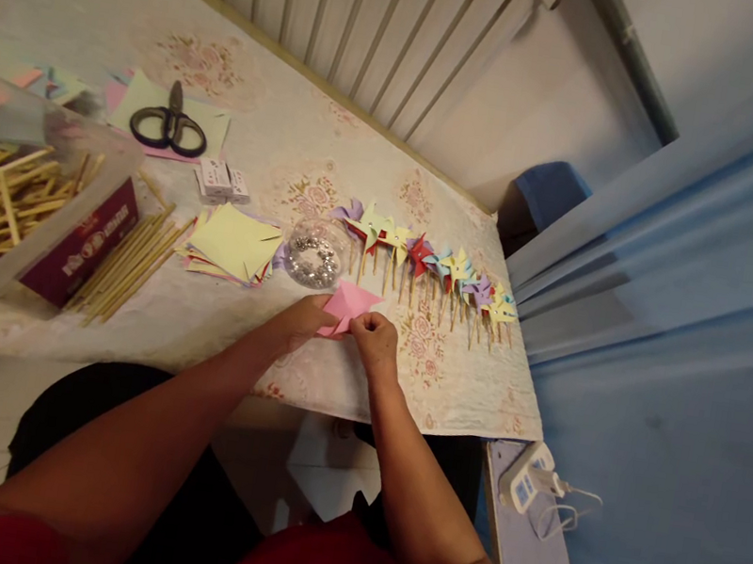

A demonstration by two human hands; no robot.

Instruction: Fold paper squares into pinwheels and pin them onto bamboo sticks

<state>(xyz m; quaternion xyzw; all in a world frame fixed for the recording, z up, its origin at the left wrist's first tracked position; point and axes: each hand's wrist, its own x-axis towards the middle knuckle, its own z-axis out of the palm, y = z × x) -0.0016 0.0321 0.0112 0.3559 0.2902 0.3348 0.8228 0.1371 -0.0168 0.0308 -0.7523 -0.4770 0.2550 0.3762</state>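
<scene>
A pink paper square (354, 299) with cut, partly folded corners is held between both hands over the table's front part. My left hand (308, 317) grips its left side, thumb on top. At its lower right corner, my right hand (376, 337) pinches the paper between thumb and fingers. Just behind the paper sits a clear round dish (315, 253) with small shiny metal pieces in it. Left of the dish lies a stack of cut paper squares (232, 242), yellow on top. Paper pinwheels on sticks (420, 256) lie in a row to the right.
A clear plastic box (6, 276) full of wooden sticks stands at left, with loose sticks (128, 267) beside it. Black-handled scissors (170, 130) rest on paper sheets near small white boxes (216, 178). A power strip (527, 477) lies right of the table, by a blue curtain (677, 368).
</scene>
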